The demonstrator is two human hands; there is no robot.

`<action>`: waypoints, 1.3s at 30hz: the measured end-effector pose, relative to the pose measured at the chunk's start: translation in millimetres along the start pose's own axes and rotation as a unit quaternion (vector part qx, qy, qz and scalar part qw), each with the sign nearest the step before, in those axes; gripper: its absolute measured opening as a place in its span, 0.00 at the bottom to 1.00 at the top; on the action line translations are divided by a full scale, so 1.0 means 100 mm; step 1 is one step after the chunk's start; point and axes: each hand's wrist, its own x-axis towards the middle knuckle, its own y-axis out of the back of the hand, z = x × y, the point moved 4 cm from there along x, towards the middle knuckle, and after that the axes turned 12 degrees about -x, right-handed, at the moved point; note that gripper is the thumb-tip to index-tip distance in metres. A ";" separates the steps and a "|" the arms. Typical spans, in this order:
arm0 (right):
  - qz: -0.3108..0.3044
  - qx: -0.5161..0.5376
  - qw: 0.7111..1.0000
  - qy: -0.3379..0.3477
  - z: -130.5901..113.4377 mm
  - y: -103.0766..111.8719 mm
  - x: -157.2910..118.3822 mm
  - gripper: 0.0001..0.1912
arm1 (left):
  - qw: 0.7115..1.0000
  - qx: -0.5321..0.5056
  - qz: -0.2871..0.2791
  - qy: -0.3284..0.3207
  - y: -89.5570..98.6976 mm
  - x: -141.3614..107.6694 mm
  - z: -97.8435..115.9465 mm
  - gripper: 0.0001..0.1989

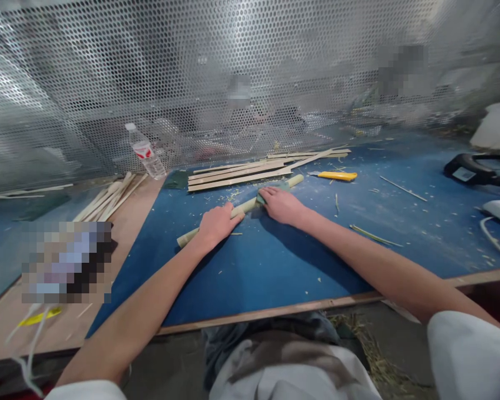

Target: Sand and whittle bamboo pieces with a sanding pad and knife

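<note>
Two bare hands work at a blue-topped bench [216,283] scattered with shavings, a perforated metal screen [191,72] rising behind it. A bamboo pole [250,205] lies on the bench under both hands. The left hand [219,225] rests across it, fingers together, while the right hand [281,204] presses closed fingers onto a green pad [267,195] on the pole. Flat bamboo strips [237,176] and a yellow utility knife [335,176] lie just beyond, and a plastic water bottle [145,151] tilts against the screen.
</note>
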 end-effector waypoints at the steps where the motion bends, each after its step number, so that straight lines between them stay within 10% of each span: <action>1: 0.010 0.002 1.000 0.025 -0.09 0.02 -0.02 0.24 | 1.000 0.004 -0.004 -0.001 0.00 0.00 0.00 0.24; 5: 0.053 0.030 0.992 0.108 -0.41 0.05 -0.09 0.27 | 1.000 0.024 -0.010 -0.007 0.00 -0.01 0.00 0.20; 11: 0.009 -0.001 0.999 -0.036 0.11 -0.02 -0.04 0.24 | 1.000 -0.009 0.001 0.000 0.00 0.00 0.00 0.26; 17: 0.069 0.065 0.989 0.111 -0.33 0.02 -0.06 0.26 | 1.000 0.017 0.009 -0.013 0.01 -0.02 0.01 0.22; 23: 0.018 0.004 1.000 -0.021 0.17 -0.02 -0.04 0.25 | 1.000 0.011 0.015 -0.005 0.02 -0.01 0.01 0.24; 30: 0.067 0.075 0.988 0.115 -0.30 -0.01 -0.07 0.27 | 1.000 0.010 0.010 -0.006 0.01 -0.01 0.00 0.22; 36: 0.008 0.012 0.999 -0.028 0.32 -0.06 -0.03 0.25 | 1.000 0.001 0.014 0.004 0.02 0.01 -0.01 0.25; 39: 0.023 0.030 0.999 0.020 0.08 -0.02 -0.04 0.26 | 1.000 0.001 0.008 0.001 0.02 0.01 0.00 0.24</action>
